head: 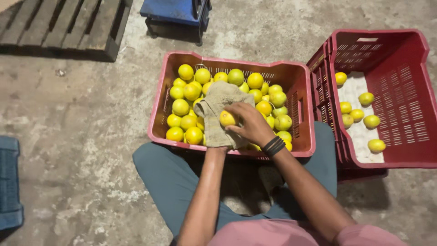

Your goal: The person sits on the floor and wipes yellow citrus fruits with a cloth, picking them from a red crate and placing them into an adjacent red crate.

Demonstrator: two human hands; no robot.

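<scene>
- Nearest the camera, a pink shirt (282,234) fills the bottom edge, with grey-green trousers (168,177) on the spread legs of the person seated on the concrete floor (82,114).
- Both forearms reach forward over the near rim of a red crate (227,152) that sits between the knees.
- Right hand (250,124), with dark bands (274,146) at the wrist, is closed around a yellow citrus fruit (226,118), fingers pressing it into a cloth.
- Left hand (217,145) is almost wholly hidden under that beige cloth (221,102) — it seems to hold the cloth from below, though its grip cannot be made out.
- Held fruit sits just above the pile in the crate, near the crate's middle, wrapped partly by the cloth.
- Yellow and greenish loose fruits (191,91) fill the crate around the cloth.
- Beside it on the right, touching or nearly so, stands a second red crate (409,91), tilted up — its pale bottom carries a few scattered fruits (366,98).
- Farther off lie a wooden pallet (63,25) at top left, a blue stool (175,11) at top centre and a blue crate (9,182) at the left edge.
</scene>
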